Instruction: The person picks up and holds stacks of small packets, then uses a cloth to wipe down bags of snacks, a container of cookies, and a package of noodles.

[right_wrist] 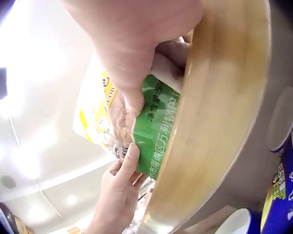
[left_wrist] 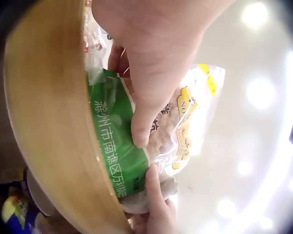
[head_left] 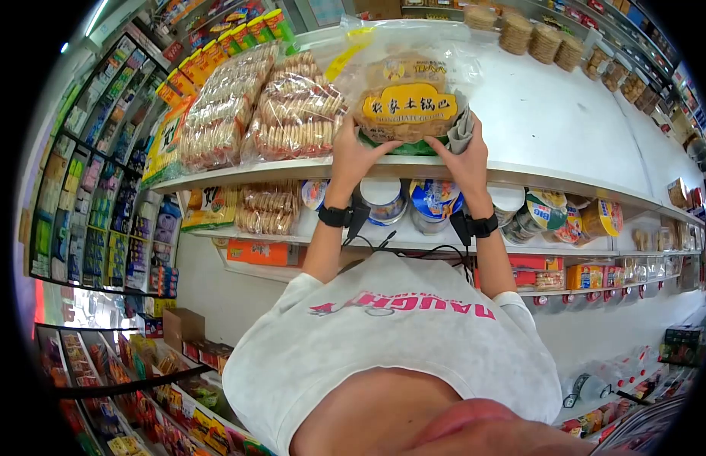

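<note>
A clear plastic bag of guoba, crispy rice crust (head_left: 406,83), with a yellow label and a green lower band, stands at the front edge of the white shelf top (head_left: 550,114). My left hand (head_left: 356,156) grips its left side, thumb across the lower front. On the other side my right hand (head_left: 467,156) holds the bag the same way, with a bunched grey cloth (head_left: 461,133) between palm and bag. In the left wrist view both thumbs press near the green band (left_wrist: 118,136). The fingers behind the bag are mostly hidden.
Bags of stacked round crackers (head_left: 296,114) stand close on the left, with green-lidded canisters (head_left: 250,32) behind. Stacks of round biscuits (head_left: 546,42) and jars (head_left: 617,72) line the back right. Instant noodle tubs (head_left: 436,201) fill the shelf below. A cable (head_left: 383,245) hangs between the wrists.
</note>
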`<state>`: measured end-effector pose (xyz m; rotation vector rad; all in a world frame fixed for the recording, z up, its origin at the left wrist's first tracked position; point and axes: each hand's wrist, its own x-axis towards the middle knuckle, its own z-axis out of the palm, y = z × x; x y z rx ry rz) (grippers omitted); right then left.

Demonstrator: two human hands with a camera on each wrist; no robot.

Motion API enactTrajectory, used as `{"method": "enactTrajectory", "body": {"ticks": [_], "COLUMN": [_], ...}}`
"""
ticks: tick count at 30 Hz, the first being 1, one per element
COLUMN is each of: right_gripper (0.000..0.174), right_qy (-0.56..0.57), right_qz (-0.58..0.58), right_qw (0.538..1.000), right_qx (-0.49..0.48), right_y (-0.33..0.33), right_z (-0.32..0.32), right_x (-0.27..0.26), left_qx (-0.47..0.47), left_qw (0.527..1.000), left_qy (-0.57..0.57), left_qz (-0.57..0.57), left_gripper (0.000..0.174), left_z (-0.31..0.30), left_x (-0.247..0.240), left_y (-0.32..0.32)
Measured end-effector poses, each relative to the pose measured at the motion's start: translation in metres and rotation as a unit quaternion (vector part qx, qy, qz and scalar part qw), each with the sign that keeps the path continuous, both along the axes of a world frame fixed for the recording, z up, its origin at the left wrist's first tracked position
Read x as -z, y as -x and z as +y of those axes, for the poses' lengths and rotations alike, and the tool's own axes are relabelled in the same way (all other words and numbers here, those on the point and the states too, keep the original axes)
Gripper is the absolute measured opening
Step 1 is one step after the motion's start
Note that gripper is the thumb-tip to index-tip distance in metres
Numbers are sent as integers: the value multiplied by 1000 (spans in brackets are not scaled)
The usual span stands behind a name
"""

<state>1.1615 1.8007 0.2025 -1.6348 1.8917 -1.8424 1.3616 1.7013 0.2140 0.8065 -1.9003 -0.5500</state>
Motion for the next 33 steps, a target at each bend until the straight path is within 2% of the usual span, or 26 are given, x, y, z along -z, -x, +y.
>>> {"method": "enactTrajectory", "body": {"ticks": [3, 6, 9, 12, 16, 22, 28, 33], "right_gripper": [78, 79, 71, 66, 57, 44, 46, 48], "right_qy": [74, 141, 106, 72, 55, 49, -5, -38], "right_qz": [-85, -122, -146, -131, -144, -256, -275, -289], "right_qw": [991, 978, 980, 985, 982, 949, 939, 931], "right_qx": [-70, -95, -88, -87, -114, -175, -204, -220], "right_y": [-2, -6, -14, -18, -22, -34, -38, -40], "right_z": [9, 19, 30, 34, 35, 31, 28, 31], "right_x": [-9, -23, -40, -39, -33, -24, -6, 4], "left_qx": [-2, 45, 112, 124, 99, 62, 4, 6], "left_qw": [999, 986, 978, 969, 965, 957, 961, 944], "left_qy": [47, 86, -61, -127, -106, -143, -113, -176], "left_qz": [17, 136, 165, 173, 218, 244, 251, 280], "left_gripper": [83, 82, 77, 72, 72, 75, 78, 77], "left_z": [15, 33, 53, 46, 51, 44, 32, 31], "left_x": [-18, -30, -41, -22, -16, -14, 4, 3], "left_y": [-3, 1, 1, -3, -10, -34, -47, -54]}}
